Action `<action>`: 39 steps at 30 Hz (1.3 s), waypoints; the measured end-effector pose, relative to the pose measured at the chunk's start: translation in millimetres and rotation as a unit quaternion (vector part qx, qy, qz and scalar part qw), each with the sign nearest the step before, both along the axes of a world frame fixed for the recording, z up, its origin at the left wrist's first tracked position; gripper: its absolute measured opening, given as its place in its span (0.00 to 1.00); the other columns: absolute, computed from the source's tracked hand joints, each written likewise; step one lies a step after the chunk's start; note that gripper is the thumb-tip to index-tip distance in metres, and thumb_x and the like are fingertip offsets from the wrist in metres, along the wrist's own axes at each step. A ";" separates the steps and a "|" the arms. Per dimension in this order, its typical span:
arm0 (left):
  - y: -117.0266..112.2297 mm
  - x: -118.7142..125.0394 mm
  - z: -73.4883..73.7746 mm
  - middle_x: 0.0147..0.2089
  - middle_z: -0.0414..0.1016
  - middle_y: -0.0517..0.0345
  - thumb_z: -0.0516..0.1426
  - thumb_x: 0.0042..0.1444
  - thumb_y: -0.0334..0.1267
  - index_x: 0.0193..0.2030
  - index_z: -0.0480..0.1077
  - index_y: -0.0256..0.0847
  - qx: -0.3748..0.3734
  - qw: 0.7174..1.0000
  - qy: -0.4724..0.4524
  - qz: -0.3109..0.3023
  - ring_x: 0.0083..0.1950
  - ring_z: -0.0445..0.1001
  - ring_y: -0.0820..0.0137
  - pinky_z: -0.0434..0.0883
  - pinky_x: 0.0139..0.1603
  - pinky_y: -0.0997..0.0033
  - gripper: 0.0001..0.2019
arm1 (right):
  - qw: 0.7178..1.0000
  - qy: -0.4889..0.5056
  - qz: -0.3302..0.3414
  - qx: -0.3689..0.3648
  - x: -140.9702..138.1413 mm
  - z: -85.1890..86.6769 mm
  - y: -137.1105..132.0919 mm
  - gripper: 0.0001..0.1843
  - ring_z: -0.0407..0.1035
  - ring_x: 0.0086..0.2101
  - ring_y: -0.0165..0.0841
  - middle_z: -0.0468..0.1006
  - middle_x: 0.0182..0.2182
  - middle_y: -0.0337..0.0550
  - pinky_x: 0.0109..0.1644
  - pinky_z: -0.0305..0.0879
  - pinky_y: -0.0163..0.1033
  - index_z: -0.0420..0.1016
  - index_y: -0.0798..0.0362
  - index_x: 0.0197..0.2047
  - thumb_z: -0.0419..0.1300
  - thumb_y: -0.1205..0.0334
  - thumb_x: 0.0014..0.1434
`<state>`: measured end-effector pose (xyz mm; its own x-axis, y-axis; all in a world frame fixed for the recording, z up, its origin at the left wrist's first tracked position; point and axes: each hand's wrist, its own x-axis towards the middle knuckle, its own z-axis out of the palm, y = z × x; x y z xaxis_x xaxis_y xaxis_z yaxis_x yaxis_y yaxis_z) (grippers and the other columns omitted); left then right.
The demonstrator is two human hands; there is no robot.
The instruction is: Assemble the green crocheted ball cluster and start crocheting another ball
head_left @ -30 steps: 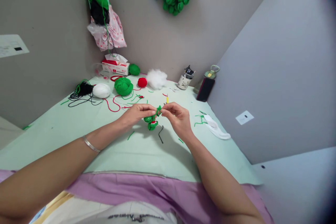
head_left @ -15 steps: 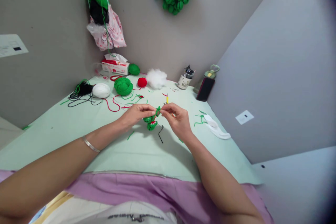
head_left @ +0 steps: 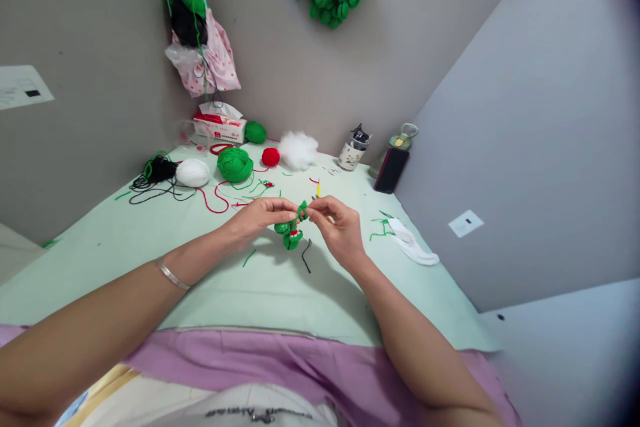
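Note:
My left hand [head_left: 260, 215] pinches a small green crochet piece [head_left: 290, 232] with a red-and-white spot, held just above the pale green table [head_left: 150, 260]. My right hand [head_left: 337, 223] is closed in a pinch at the top of the same piece, around a thin tool with a yellow end [head_left: 319, 191]. A black thread [head_left: 305, 255] hangs from the piece down to the table between my hands. A bracelet sits on my left wrist.
Behind my hands lie green yarn balls [head_left: 235, 163], a red ball [head_left: 271, 157], a white ball [head_left: 193, 173], black cord [head_left: 155, 170], white stuffing [head_left: 299, 149], a tissue box [head_left: 220, 125], a jar [head_left: 353, 152], a phone [head_left: 391, 170]. White cloth [head_left: 413, 245] lies right. Grey partition walls enclose the table.
The crochet piece has dropped slightly and turned a little between my fingers. Both hands stay in the same place.

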<state>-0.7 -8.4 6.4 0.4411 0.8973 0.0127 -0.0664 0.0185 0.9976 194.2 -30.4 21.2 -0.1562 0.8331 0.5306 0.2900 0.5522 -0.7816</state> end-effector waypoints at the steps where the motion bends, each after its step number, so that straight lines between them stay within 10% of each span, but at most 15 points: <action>1: -0.3 0.2 0.2 0.38 0.81 0.55 0.67 0.51 0.48 0.39 0.80 0.42 0.001 1.000 -0.001 0.002 0.41 0.75 0.65 0.68 0.48 0.63 0.14 | 1.000 0.002 0.000 0.000 0.2 0.0 0.2 0.04 0.75 0.31 0.32 0.81 0.31 0.40 0.39 0.73 0.39 0.77 0.51 0.33 0.65 0.62 0.61; 12: 1.1 -0.8 -1.7 0.37 0.81 0.54 0.66 0.52 0.48 0.40 0.81 0.42 0.000 1.000 -0.010 0.008 0.41 0.74 0.64 0.66 0.48 0.62 0.14 | 0.999 0.027 0.000 -0.020 0.1 -2.6 0.9 0.04 0.73 0.30 0.30 0.79 0.29 0.38 0.38 0.71 0.38 0.78 0.51 0.32 0.67 0.61 0.58; 24: 0.2 -0.2 0.6 0.38 0.78 0.57 0.67 0.53 0.43 0.42 0.81 0.41 -0.025 0.998 -0.054 0.029 0.39 0.71 0.69 0.64 0.43 0.69 0.12 | 0.897 0.159 0.164 -0.378 12.3 -4.3 19.9 0.15 0.74 0.28 0.27 0.82 0.32 0.39 0.38 0.71 0.35 0.78 0.54 0.30 0.76 0.57 0.44; 39: -0.8 1.0 -0.4 0.35 0.75 0.57 0.65 0.55 0.46 0.38 0.80 0.38 -0.047 0.997 -0.064 -0.007 0.36 0.70 0.72 0.63 0.39 0.71 0.12 | 0.839 0.365 0.150 -0.375 6.9 -13.4 24.5 0.16 0.77 0.37 0.28 0.82 0.33 0.34 0.40 0.73 0.31 0.76 0.50 0.32 0.77 0.60 0.44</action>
